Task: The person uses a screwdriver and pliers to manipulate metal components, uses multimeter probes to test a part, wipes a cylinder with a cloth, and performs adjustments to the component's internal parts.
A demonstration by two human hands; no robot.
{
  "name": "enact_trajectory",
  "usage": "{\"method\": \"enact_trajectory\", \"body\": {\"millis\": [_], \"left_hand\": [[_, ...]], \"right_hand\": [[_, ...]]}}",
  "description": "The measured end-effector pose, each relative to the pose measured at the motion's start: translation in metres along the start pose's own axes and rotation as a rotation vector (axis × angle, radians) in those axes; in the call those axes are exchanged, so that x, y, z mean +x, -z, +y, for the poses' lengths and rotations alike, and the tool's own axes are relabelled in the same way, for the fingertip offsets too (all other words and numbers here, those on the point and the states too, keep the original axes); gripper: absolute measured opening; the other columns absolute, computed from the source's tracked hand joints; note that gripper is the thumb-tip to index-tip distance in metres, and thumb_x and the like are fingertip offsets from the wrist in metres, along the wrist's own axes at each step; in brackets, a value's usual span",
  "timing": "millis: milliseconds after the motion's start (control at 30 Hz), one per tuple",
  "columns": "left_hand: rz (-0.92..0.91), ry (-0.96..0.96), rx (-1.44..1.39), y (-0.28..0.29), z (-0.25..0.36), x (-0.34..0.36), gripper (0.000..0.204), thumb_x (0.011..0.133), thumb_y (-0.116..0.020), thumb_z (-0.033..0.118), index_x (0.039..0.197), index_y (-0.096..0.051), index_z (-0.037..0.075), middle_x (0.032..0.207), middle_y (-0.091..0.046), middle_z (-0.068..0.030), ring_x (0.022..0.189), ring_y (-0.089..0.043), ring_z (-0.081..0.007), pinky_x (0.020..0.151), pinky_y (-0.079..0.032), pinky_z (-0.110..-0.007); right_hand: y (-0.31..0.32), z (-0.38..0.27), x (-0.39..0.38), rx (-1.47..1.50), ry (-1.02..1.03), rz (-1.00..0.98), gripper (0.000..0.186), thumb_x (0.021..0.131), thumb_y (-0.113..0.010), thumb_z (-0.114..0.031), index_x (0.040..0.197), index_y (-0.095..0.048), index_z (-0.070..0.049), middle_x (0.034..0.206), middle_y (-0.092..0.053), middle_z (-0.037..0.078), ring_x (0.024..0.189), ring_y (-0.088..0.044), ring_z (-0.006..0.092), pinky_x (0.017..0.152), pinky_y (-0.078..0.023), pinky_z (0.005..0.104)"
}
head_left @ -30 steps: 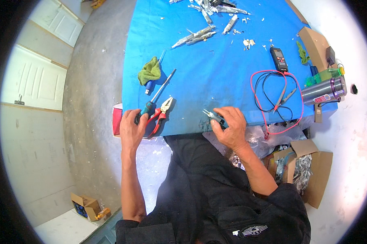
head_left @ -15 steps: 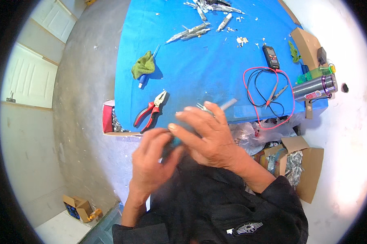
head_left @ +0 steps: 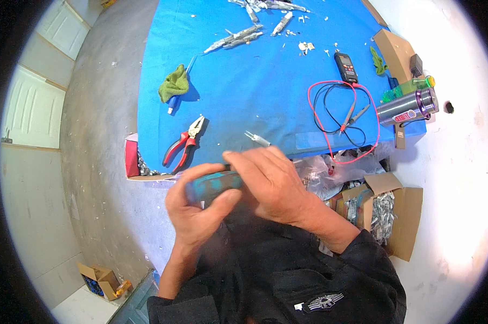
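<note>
While the left hand wraps its fingers and thumb around a teal-and-black handle, the right hand curls against that handle's right end. Whether the right hand grips anything beneath its fingers cannot be told, since its own back covers the spot. The handle is held just in front of the near edge of the blue-covered tabletop, over the person's dark clothing, and lies roughly crosswise; it is somewhat blurred.

Just beyond the right hand's fingers, a small pale two-pronged piece points away to the upper left. Pliers with red-and-black grips lie near the left hand, apart from it, their nose aimed toward the far side. Farther up on the left, a green cloth is draped over a blue-handled tool.

On the right side, a black handheld meter has red and black leads looped in front of it, near a metal flask and a green bottle. Toward the far end lie long grey pieces and white scraps.
</note>
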State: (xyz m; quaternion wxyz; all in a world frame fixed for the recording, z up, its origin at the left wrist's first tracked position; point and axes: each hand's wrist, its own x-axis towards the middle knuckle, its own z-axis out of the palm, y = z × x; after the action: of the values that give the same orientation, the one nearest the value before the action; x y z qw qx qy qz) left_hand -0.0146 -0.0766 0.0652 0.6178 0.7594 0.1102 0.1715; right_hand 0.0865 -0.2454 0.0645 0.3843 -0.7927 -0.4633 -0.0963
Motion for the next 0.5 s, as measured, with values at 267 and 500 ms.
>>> {"method": "enact_trajectory", "body": {"millis": [267, 500], "left_hand": [[0.197, -0.07, -0.121, 0.04, -0.011, 0.019, 0.038, 0.094, -0.075, 0.005, 0.129, -0.062, -0.003, 0.116, -0.071, -0.0164, 0.09, -0.071, -0.0183, 0.074, -0.061, -0.03], [0.089, -0.045, 0.016, 0.028, -0.008, 0.017, 0.04, 0.092, -0.074, -0.001, 0.129, -0.06, -0.003, 0.122, -0.07, -0.0145, 0.106, -0.068, -0.0174, 0.093, -0.054, -0.03]], "right_hand": [[-0.015, 0.075, -0.047, -0.121, -0.334, 0.202, 0.048, 0.078, -0.083, -0.017, 0.12, -0.067, -0.003, 0.12, -0.067, 0.015, 0.109, -0.065, 0.037, 0.096, -0.051, 0.0464], [-0.048, 0.099, -0.052, -0.184, -0.379, 0.097, 0.039, 0.078, -0.083, -0.021, 0.113, -0.074, -0.008, 0.105, -0.067, 0.009, 0.097, -0.063, 0.03, 0.083, -0.047, 0.0434]]}}
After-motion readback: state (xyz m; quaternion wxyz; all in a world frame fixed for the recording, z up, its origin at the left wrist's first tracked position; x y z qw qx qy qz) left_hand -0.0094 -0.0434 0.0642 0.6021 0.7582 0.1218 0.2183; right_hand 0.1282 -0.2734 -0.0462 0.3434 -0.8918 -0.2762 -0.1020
